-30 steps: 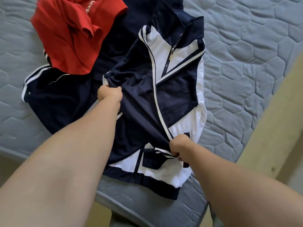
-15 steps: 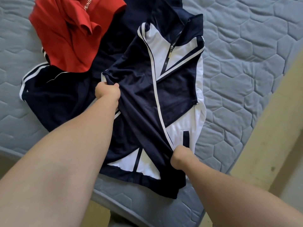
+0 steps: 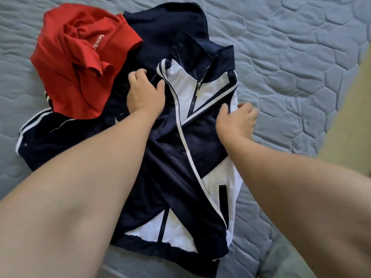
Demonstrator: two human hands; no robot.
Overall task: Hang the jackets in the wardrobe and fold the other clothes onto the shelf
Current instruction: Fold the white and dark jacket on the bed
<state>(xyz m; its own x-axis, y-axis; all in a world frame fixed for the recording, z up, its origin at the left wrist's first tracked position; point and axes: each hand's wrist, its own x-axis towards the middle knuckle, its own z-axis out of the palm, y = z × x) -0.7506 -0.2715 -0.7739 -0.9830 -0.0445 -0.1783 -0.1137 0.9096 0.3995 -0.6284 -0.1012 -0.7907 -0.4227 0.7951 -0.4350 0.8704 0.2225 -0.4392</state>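
Jacket (image 3: pixel 200 149) flat on bed (image 3: pixel 301 67), right of red shirt (image 3: pixel 76 77). My left grip (image 3: pixel 144 91), fingers apart, steadies its shoulder, probably squaring it for hanging; right grip (image 3: pixel 237 119) meets the right edge, closure indeterminable.

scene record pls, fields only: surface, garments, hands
mattress: grey, quilted
jacket: navy and white, front up, collar away from the person
left hand: on jacket's shoulder area, grip unclear
right hand: thumb on jacket's side edge, seems to pinch it
striped navy garment: left of jacket
red shirt: crumpled, partly on striped navy garment
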